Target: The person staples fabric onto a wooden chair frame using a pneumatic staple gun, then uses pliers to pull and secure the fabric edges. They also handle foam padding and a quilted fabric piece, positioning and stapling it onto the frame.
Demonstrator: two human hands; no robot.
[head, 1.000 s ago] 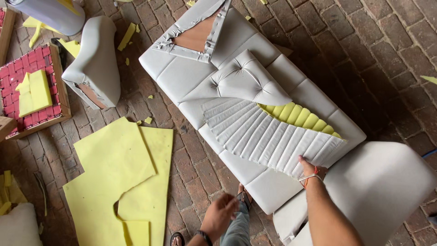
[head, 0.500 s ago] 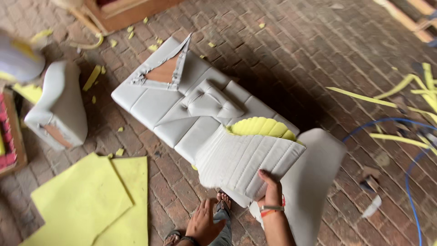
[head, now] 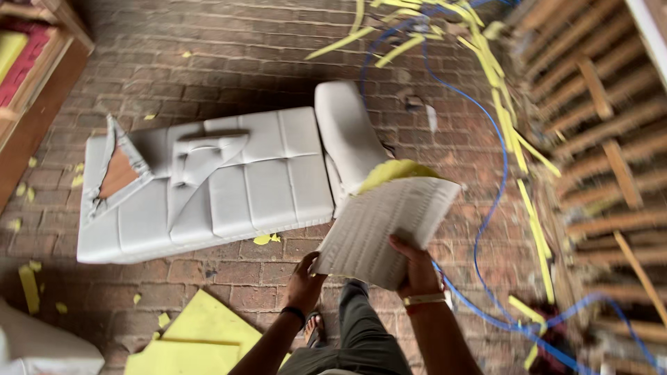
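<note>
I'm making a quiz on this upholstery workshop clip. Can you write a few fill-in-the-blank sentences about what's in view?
1. Both hands, the left hand and the right hand, hold a ribbed white panel backed with ____ foam.
2. The white quilted cushion lies on a floor of ____.
3. The hose curving across the floor is ____.

Missing words: yellow; brick; blue

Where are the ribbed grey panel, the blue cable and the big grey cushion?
ribbed grey panel (head: 379,232), head view, middle of its stitched face.
blue cable (head: 501,170), head view, bend on the bricks right of the panel.
big grey cushion (head: 267,177), head view, a quilted top square.
</note>
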